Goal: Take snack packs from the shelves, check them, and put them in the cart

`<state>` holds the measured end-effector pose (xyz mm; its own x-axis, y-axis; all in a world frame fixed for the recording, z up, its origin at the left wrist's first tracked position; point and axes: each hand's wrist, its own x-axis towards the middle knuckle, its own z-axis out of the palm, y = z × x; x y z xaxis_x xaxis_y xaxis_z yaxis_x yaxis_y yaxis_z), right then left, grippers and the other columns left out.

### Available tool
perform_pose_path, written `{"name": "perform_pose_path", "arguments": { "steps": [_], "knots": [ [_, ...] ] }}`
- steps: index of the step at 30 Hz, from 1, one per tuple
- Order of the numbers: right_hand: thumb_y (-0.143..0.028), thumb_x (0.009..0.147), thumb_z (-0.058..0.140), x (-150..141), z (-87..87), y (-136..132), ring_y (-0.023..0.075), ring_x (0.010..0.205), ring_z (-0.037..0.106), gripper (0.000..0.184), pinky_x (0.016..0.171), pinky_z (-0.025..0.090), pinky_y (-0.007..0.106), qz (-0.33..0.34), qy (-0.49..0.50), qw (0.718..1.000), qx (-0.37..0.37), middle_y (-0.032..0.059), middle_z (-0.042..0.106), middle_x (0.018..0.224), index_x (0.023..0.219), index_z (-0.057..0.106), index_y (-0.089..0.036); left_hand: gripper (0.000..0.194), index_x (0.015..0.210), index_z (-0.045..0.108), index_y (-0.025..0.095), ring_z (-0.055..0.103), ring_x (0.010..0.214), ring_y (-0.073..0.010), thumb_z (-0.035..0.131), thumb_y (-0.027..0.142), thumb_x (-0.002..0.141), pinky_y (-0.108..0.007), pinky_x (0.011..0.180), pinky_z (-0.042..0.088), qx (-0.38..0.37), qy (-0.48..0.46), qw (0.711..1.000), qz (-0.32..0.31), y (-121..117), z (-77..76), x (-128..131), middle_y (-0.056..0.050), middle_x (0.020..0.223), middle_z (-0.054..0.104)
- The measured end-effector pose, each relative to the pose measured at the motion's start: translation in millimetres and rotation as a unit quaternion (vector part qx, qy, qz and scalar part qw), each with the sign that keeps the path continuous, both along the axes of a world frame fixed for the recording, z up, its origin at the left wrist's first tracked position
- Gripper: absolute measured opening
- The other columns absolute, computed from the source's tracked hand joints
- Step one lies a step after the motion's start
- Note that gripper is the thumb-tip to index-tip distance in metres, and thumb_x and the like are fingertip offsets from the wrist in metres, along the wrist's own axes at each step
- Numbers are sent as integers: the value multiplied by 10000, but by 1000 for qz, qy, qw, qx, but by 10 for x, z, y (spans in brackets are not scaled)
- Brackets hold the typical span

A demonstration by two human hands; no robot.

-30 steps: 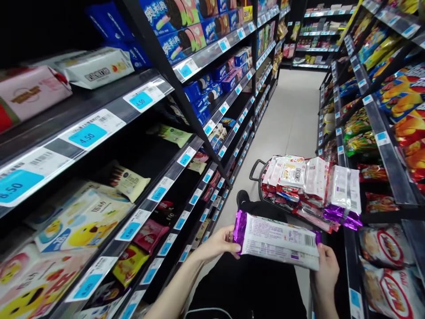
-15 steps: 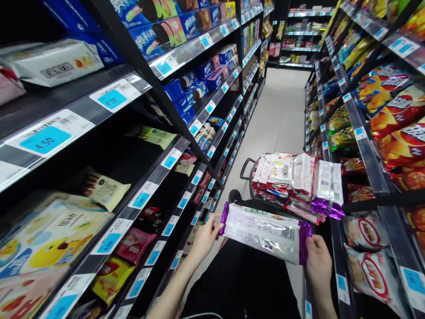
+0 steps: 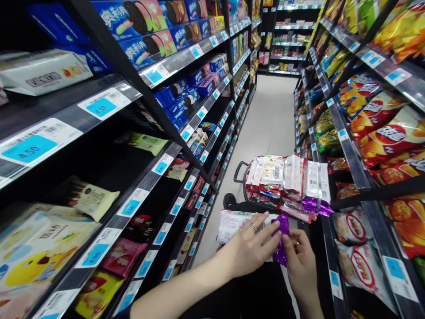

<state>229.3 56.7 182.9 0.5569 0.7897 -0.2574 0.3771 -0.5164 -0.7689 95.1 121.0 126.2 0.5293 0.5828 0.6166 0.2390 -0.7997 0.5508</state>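
A long white snack packet [image 3: 229,225] with a purple crimped end [image 3: 281,241] lies over my lap. My left hand [image 3: 254,243], with a ring on one finger, reaches across the packet. Its fingers are stretched out and rest on the wrapper beside the purple end. With thumb and fingers, my right hand [image 3: 300,257] pinches that purple end. The middle of the packet is hidden under my left hand. Just beyond sits a basket [image 3: 241,173] with a black handle, heaped with snack packets [image 3: 292,177]; a white and purple one [image 3: 316,186] lies at its right.
Shelves with price tags [image 3: 99,105] line the left, holding blue cookie boxes [image 3: 146,48] and pale snack packs [image 3: 94,199]. Bagged chips [image 3: 385,133] fill the right shelves. Between them a grey floor [image 3: 268,110] runs to a back shelf [image 3: 288,42]. My shoe [image 3: 229,200] is beside the basket.
My left hand has let go of the packet's left end and moved right, onto the wrapper near the right end. My right hand keeps its pinch there. The view has shifted slightly.
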Motion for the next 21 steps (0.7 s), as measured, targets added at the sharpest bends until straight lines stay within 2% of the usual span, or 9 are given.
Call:
{"name": "perform_pose_path", "arguments": {
  "steps": [2,5,8,12,15,18,21],
  "knots": [
    [-480,770,581,15,-9,-19,126,606,493,362,538,423,231,23,-7,1000,0,10,526,691,931,523,-161,288,1093,572,78,490,1146,-324,432,135,848,-453,894,464,69,35,997,8,24,-22,-5,-145,1200,554],
    [-423,794,572,26,3,-34,116,598,469,407,545,423,228,66,-4,998,4,-13,480,681,1097,479,-167,297,1071,566,29,528,1092,-348,396,97,836,-466,821,489,143,51,988,3,83,-53,-4,-188,1135,578],
    [-349,832,536,35,41,-37,120,646,491,430,592,442,236,132,-21,991,-10,-6,494,741,1217,416,-197,246,980,586,56,550,1061,-313,400,85,822,-422,825,502,121,6,993,-13,151,-108,49,-133,1008,625],
    [-286,874,463,68,51,-31,146,823,551,242,731,441,269,202,-139,968,-46,43,583,947,1093,535,-215,212,878,588,75,592,929,-228,388,50,812,-367,851,501,66,-34,997,-10,137,-196,207,-90,820,622],
    [-250,886,431,135,-25,-59,144,796,563,182,709,422,261,200,-219,955,-33,32,603,886,941,600,-209,227,863,589,67,590,862,-231,369,42,812,-419,840,497,82,-18,996,-4,53,-267,323,-99,799,610],
    [-263,892,430,239,-143,-126,139,761,568,199,680,420,246,172,-228,958,-11,25,604,820,866,618,-202,197,909,595,70,575,919,-249,419,76,820,-442,871,482,99,-28,995,-15,-18,-366,367,-100,875,623],
    [-316,891,442,353,-239,-188,143,735,564,227,652,422,244,148,-213,966,-5,30,597,787,828,617,-186,245,1043,580,64,525,1068,-256,511,119,814,-394,936,464,102,-28,994,-29,-58,-479,319,-106,1083,602]
  ]
}}
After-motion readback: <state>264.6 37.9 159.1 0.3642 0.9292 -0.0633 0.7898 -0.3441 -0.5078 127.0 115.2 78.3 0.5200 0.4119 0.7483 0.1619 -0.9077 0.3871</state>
